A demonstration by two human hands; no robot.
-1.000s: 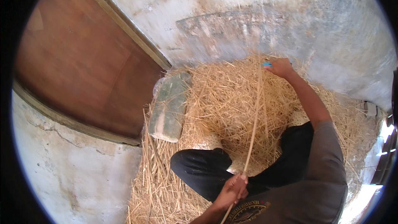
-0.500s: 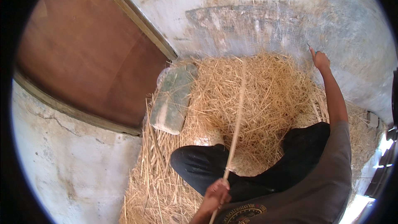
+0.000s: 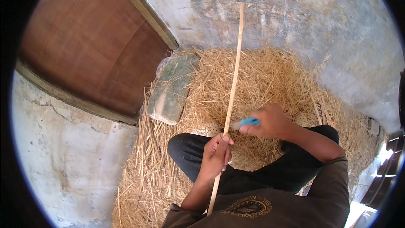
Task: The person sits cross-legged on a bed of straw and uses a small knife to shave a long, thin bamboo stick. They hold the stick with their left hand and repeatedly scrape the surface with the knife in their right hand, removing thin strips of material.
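Note:
A long, thin, pale strip (image 3: 234,81), seemingly bamboo or wood, runs from my lap up toward the far wall. My left hand (image 3: 216,155) is closed around its lower part, thumb lying along it. Just right of the strip, above the left hand, my right hand (image 3: 270,121) grips a small blue-handled knife (image 3: 250,121). Its blade points left at the strip and is blurred; I cannot tell whether it touches. Under both hands are my crossed legs in dark trousers (image 3: 187,152).
Loose straw shavings (image 3: 270,74) heap up in front of me. A greenish stone block (image 3: 172,90) lies at their left, beside a brown door panel (image 3: 93,50) in a wooden frame. A stained wall (image 3: 337,25) curves behind. Longer strips (image 3: 154,160) lie on the left.
My right hand has come back from far out at the right wall to beside the strip. The strip's far end reaches higher, and my left hand has moved forward with it.

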